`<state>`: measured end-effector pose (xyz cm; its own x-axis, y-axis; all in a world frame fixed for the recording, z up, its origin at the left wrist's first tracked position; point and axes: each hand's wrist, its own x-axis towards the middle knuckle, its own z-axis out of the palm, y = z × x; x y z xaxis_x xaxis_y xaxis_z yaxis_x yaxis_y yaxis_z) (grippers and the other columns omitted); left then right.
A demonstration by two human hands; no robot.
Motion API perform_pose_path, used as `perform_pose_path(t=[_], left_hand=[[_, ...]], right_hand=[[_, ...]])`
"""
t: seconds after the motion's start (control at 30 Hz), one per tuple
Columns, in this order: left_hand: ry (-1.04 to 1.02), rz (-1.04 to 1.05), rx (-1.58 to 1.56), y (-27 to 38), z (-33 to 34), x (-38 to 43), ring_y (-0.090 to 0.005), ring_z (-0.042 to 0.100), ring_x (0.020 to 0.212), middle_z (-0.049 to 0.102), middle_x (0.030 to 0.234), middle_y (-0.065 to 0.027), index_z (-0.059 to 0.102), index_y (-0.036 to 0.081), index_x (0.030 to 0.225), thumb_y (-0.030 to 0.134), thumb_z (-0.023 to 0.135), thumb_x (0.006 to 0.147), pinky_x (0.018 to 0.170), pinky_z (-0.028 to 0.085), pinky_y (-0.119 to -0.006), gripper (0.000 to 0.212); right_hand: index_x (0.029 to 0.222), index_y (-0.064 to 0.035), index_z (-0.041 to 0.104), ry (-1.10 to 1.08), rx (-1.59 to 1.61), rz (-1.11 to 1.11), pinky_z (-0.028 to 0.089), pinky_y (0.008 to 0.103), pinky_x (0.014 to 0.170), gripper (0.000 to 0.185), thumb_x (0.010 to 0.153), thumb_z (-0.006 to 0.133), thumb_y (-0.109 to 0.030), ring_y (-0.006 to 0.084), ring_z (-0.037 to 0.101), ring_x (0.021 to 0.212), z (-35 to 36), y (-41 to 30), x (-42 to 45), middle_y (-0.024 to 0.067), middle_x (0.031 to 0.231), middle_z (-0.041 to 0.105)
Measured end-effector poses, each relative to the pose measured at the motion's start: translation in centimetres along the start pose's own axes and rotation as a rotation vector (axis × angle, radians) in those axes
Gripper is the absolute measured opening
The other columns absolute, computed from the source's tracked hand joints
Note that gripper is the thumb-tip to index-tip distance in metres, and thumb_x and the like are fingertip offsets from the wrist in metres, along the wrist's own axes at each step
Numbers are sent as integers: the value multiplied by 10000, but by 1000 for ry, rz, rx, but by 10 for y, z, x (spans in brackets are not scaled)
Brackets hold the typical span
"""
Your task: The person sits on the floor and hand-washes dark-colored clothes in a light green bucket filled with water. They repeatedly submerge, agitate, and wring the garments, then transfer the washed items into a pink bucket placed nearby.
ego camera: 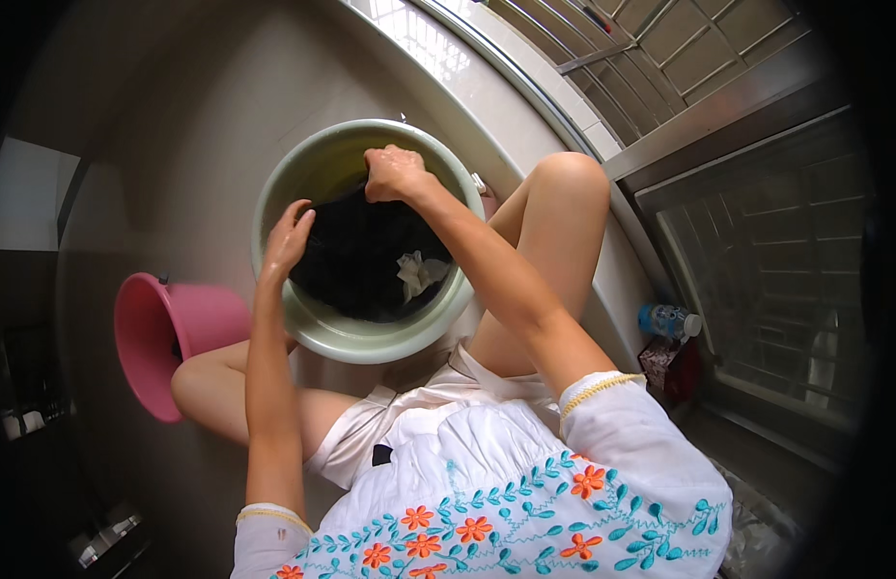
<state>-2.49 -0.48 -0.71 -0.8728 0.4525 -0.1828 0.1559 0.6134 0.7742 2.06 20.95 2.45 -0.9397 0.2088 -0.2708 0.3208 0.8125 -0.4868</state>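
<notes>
A pale green plastic basin point(375, 351) stands on the floor between my bent knees. Dark wet-looking cloth point(354, 253) fills much of it, with greenish-yellow water showing near the far side. My right hand point(394, 172), wet and closed in a fist over the far part of the basin, grips an edge of the dark cloth. At the basin's left side is my left hand point(287, 239), thumb and fingers apart beside the cloth's edge. A small crumpled whitish cloth point(419, 273) lies on the dark cloth towards the right.
Left of the basin, a pink bucket point(216, 315) lies tipped near my left knee, something dark inside it. A raised tiled ledge point(484, 108) runs along the right. Beyond it are metal bars point(651, 51) and a framed glass panel point(774, 246). A plastic bottle point(665, 320) is beside the panel.
</notes>
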Motion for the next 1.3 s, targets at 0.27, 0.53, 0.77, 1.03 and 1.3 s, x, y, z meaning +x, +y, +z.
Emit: perform_pose_path(t=[0.27, 0.53, 0.77, 1.03, 1.3], left_hand=[[-63, -217, 529, -59, 118, 27, -403, 486, 984, 470, 1115, -221, 258, 132, 1303, 387, 474, 803, 788, 413, -480, 601], [-159, -260, 592, -77, 145, 34, -401, 504, 960, 410, 1162, -240, 237, 44, 1276, 351, 488, 801, 785, 429, -474, 618], [-351, -253, 275, -110, 112, 67, -402, 444, 1074, 417, 1217, -257, 355, -9, 1217, 308, 457, 824, 845, 404, -433, 515], [-109, -697, -1486, -77, 81, 43, -237, 540, 950, 575, 1048, -92, 547, 73, 1076, 535, 477, 806, 837, 419, -362, 540], [-230, 365, -1595, -80, 109, -6, -197, 450, 1010, 462, 1077, -71, 458, 134, 1047, 401, 366, 880, 870, 382, -331, 328]], right_hand=[[1348, -221, 208, -37, 3, 378, 337, 606, 818, 772, 694, 613, -279, 444, 378, 1092, 162, 37, 21, 223, 1316, 260], [1334, -145, 240, 99, -150, 358, 361, 531, 819, 679, 742, 554, -258, 382, 401, 1037, 211, 37, 24, 230, 1254, 329], [1199, -127, 479, -115, 252, 307, 395, 395, 885, 538, 667, 557, -130, 322, 500, 1044, 164, 72, 61, 188, 1159, 502], [1007, -118, 616, 66, 497, -32, 437, 366, 824, 420, 604, 505, -72, 330, 544, 938, 101, -16, 7, 189, 984, 581], [822, -89, 566, 463, 193, -385, 473, 348, 602, 309, 626, 672, -303, 252, 526, 774, 91, -74, -57, 92, 853, 491]])
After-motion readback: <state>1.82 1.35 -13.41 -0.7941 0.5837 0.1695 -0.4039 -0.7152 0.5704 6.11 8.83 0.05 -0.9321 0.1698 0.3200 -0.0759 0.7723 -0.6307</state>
